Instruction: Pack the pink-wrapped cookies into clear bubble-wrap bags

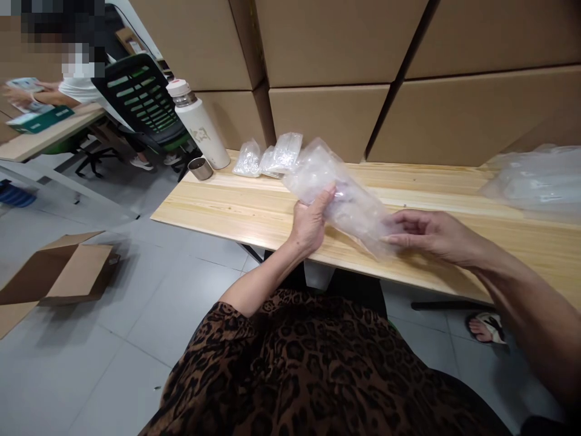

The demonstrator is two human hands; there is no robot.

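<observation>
The pale, wood-grained surface (218, 209) is stretching from left to right. Near its left end, a white bottle (206, 136) is standing upright, with a small metal cup (200, 169) sitting just beside it. Small clear packets (247, 160) are lying to the bottle's right, and translucent plastic bags (544, 181) are resting in a heap farther right.

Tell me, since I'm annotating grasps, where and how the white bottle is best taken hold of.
The white bottle is probably best gripped around mid-body, from the wearer's side, above the metal cup: it stands upright, its round wall suits a curled hand, and cardboard boxes rise close behind. The left hand is occupied with a plastic bag.
</observation>
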